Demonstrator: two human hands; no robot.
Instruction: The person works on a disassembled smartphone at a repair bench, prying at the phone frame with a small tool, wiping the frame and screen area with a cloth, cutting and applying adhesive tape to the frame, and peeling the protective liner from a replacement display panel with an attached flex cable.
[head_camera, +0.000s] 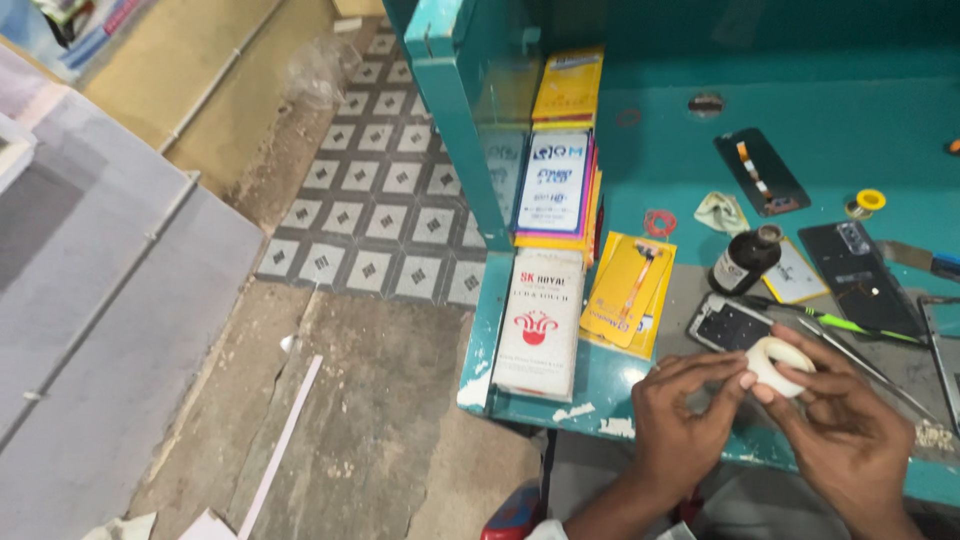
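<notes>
Both my hands meet over the front edge of a teal workbench (700, 150). My right hand (850, 430) grips a white roll of tape (778, 362) between thumb and fingers. My left hand (690, 410) pinches the roll's left side with its fingertips. Just behind the roll lies an opened phone (728, 324) showing its dark insides. A small dark bottle (745, 260) stands behind the phone.
Flat boxes are stacked at the bench's left: a white one (540, 322), yellow packets (630, 290), coloured ones (555, 185). Phone back panels (762, 170) (862, 275), a solder spool (866, 201), a green-handled tool (850, 322) and tweezers lie to the right. Tiled and bare floor (380, 200) is left.
</notes>
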